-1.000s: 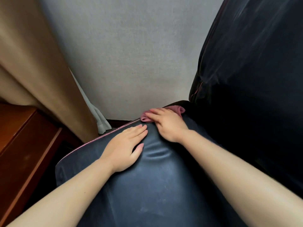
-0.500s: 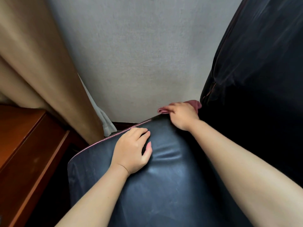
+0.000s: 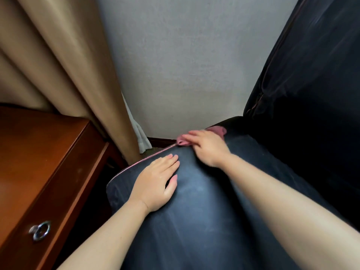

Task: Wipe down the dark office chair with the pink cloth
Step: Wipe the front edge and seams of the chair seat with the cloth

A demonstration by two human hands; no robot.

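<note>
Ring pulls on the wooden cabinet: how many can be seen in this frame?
1. A single metal ring pull hangs on the front of the wooden cabinet at the lower left, left of the chair seat. More of the cabinet front lies outside the frame, so others may be hidden.

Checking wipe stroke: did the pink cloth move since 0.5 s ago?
Yes. The pink cloth, under the right hand, slid left along the chair seat's far edge, away from the backrest.

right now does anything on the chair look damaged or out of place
Nothing looks damaged. The chair seat shows only pale streaks, either sheen or dust. The pink cloth sits bunched under the right hand at the seat's far edge.
</note>
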